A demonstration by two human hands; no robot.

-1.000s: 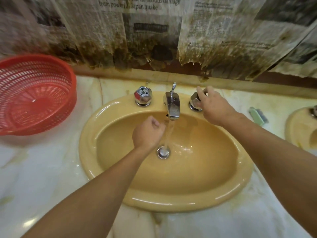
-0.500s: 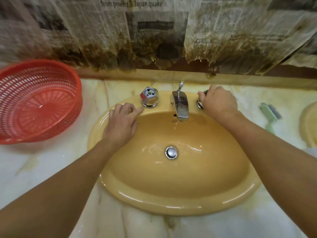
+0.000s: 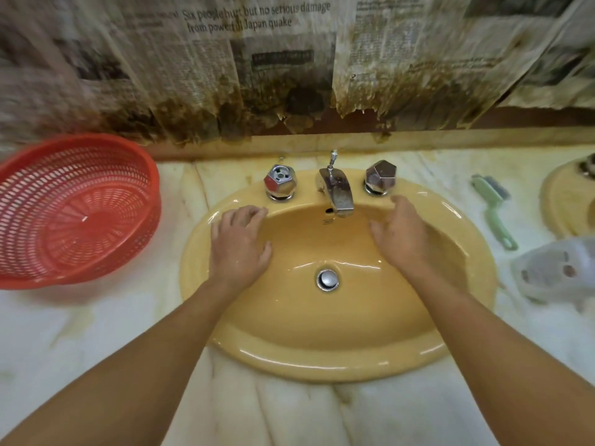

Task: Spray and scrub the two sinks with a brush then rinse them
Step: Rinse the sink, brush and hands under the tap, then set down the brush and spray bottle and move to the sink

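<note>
Two bare forearms reached in from the near edge over the marble countertop (image 3: 80,333). The yellow sink (image 3: 322,362) sat in the countertop directly ahead, its wet basin holding a closed chrome drain stopper (image 3: 327,279) at the centre. The left hand (image 3: 240,246) lay palm down on the left inner wall of the basin, fingers relaxed and loosely bent, fingertips at the rim; it held nothing. The right hand (image 3: 401,239) lay on the right inner wall, fingers extended toward the rim below the right tap handle (image 3: 380,178); it also held nothing. The chrome spout (image 3: 336,193) stood between the two hands at the back of the basin, with no water running from it, and the left tap handle (image 3: 279,182) stood just beyond the left fingertips. A green brush (image 3: 494,210) lay on the countertop to the right of the sink, apart from both hands, between this sink and the second sink (image 3: 563,204) at the right frame edge. A grey-white cloth (image 3: 553,272) lay near the brush handle. A red basket (image 3: 74,210) stood on the countertop to the left. Stained newspaper (image 3: 257,59) covered the wall behind.
</note>
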